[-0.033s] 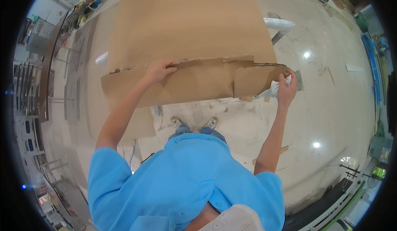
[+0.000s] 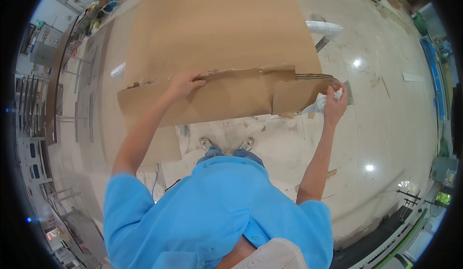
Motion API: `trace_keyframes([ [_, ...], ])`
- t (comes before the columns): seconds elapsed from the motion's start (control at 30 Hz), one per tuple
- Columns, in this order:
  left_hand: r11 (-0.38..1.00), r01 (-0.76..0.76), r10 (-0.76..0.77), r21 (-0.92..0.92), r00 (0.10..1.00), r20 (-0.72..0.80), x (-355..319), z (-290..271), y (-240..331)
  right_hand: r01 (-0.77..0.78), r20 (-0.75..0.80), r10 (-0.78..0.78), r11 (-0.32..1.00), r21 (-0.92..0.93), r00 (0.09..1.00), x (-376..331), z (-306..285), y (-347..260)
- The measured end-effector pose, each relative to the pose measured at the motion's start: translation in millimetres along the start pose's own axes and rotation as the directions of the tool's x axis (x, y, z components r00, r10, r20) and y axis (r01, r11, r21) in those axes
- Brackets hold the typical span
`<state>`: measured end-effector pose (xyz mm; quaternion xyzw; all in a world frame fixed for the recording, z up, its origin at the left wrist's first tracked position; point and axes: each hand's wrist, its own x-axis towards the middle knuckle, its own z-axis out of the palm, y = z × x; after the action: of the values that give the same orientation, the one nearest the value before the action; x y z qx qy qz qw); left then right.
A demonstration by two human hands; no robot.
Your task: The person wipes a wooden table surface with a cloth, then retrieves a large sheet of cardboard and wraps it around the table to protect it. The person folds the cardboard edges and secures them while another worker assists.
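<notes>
A large brown cardboard sheet [image 2: 219, 33] stretches away from me. Its near part is a folded flap [image 2: 231, 95] with a ragged, torn upper edge. My left hand [image 2: 184, 85] is closed on that edge left of the middle, the thumb lying on the near face. At the flap's right end several cardboard layers show in a stack. My right hand [image 2: 335, 106] is closed there around a crumpled white cloth [image 2: 319, 103], which shows between thumb and fingers and hangs out to the left. Its fingertips touch the cardboard's corner; whether they also grip it, I cannot tell.
A clear-wrapped roll [image 2: 324, 27] lies right of the sheet. Another cardboard piece [image 2: 156, 146] is on the pale tiled floor [image 2: 386, 124] at my left, near a thin blue cord [image 2: 155, 182]. Scraps lie around my shoes [image 2: 206, 143]. A long brown table [image 2: 54, 100] stands farther left.
My right hand has shifted very slightly right and down. The stacked layers at the flap's right end show a little more. My left hand keeps its place.
</notes>
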<state>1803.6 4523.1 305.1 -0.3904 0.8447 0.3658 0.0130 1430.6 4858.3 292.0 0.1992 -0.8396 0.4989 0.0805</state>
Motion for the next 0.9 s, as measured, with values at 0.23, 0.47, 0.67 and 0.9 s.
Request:
trace_keyframes([
  [0.23, 0.996, -0.058, 0.064, 0.061, 0.993, -0.097, -11, -7, 14, -0.062, 0.251, 0.036, 0.993, 0.097, 0.967, 13, -6, 32],
  [0.47, 0.999, -0.024, 0.021, -0.021, 0.99, -0.142, 7, 1, 5, 0.171, 0.448, 0.142, 0.791, -0.588, 0.883, 59, 23, -8],
  [0.67, 0.999, -0.038, 0.044, 0.028, 0.963, -0.265, 10, 7, 9, 0.218, 0.442, 0.132, 0.726, -0.652, 0.887, 62, 43, 2],
  [0.9, 0.955, -0.241, 0.294, 0.175, 0.859, -0.419, -14, -2, 19, -0.601, 0.631, 0.232, 0.651, 0.464, 0.74, 70, -20, 70],
])
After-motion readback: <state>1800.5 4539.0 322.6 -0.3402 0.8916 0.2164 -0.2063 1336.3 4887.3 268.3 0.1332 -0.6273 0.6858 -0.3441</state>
